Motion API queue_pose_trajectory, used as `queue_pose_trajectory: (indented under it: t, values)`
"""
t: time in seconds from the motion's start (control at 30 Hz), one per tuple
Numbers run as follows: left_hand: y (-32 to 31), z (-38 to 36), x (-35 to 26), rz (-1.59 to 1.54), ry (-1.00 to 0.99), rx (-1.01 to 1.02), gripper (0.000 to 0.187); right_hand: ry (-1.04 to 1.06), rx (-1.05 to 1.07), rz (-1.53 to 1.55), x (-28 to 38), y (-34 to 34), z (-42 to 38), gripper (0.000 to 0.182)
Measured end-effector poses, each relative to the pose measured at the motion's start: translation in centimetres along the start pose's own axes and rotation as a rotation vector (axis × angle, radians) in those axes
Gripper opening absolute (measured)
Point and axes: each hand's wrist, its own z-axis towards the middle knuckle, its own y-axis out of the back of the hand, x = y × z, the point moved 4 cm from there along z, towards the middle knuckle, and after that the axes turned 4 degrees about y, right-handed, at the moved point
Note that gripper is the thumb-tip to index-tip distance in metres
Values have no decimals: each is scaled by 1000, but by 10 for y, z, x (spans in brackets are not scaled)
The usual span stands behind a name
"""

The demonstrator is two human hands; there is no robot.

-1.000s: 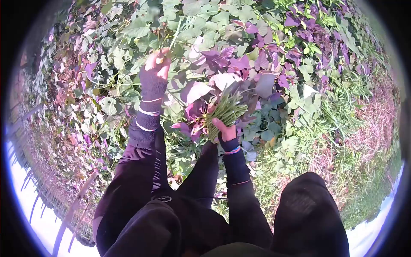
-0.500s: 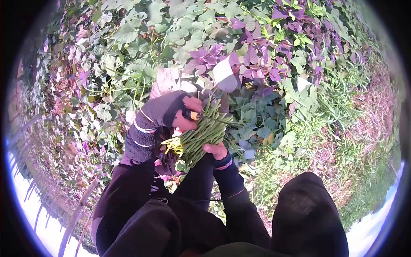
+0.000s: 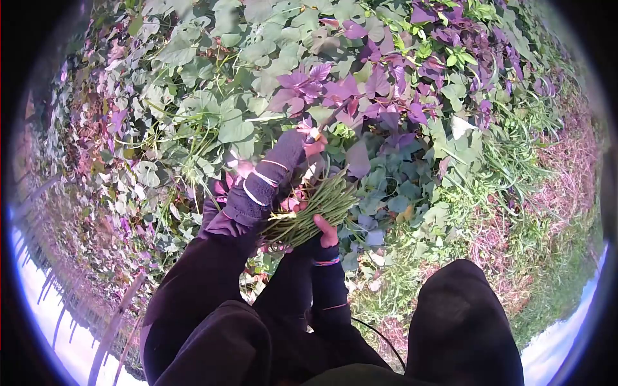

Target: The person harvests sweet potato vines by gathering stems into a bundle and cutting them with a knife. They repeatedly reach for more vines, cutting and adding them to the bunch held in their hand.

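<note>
My right hand [image 3: 327, 233] is closed round a thick bundle of cut green stems [image 3: 318, 209], its thumb lying over the near side. The stems fan out up and to the right, over my dark-clothed legs. Just beyond the bundle, my left hand [image 3: 315, 147] reaches forward into the vines, closed on a knife [image 3: 315, 133] with an orange band on its handle. Its thin dark blade points up and right toward purple leaves. A greyish-purple sleeve [image 3: 262, 186] with pale bands covers the left forearm.
Broad green leaves [image 3: 238, 128] and purple leaves [image 3: 380, 83] spread thickly ahead. Grass and dry straw [image 3: 502, 231] run along the right. My dark-clad knee [image 3: 463, 309] rises at the lower right. Thin wooden stakes [image 3: 116, 321] stand at the lower left.
My left hand with the knife has moved forward and right, off the stem bundle and into the leaves. The bundle and my right hand have shifted only slightly.
</note>
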Motion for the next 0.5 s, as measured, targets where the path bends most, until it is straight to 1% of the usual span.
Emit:
queue_pose_trajectory:
  t: [0.07, 0.1, 0.13, 0.2, 0.23, 0.27, 0.33, 0.37, 0.4, 0.43, 0.47, 0.5]
  values:
    - [-17, 36, 16, 300, -190, -283, 21, -65, -92, -119, 0, 30, 3, 32]
    - [-20, 50, 4, 461, -241, -348, 21, -103, -129, -95, -3, 42, 4, 26]
    - [-21, 63, -8, 620, -290, -411, 22, -105, -132, -102, -5, 48, 6, 26]
    - [-29, 106, 14, 863, -111, -345, 30, -111, -232, -124, -9, 62, 9, 22]
    - [-30, 121, 31, 821, -121, -321, 32, -126, -236, -111, -17, 76, 13, 19]
    - [-27, 118, 35, 813, -115, -322, 32, -131, -238, -120, -19, 78, 16, 19]
    - [-11, 99, 31, 472, -163, -220, 31, -153, -305, -90, -25, 79, 22, 17]
    - [3, 68, 14, 494, -281, -395, 32, -197, -303, -80, -36, 91, 29, 19]
    - [17, 41, 7, 382, -398, -510, 32, -197, -295, -73, -40, 87, 36, 19]
    - [30, 8, 4, 299, -436, -599, 31, -228, -311, -8, -48, 83, 44, 21]
    - [38, -21, 6, 407, -479, -646, 28, -261, -330, 55, -55, 76, 52, 24]
    - [52, -47, 5, 406, -424, -604, 33, -290, -323, 27, -62, 71, 60, 26]
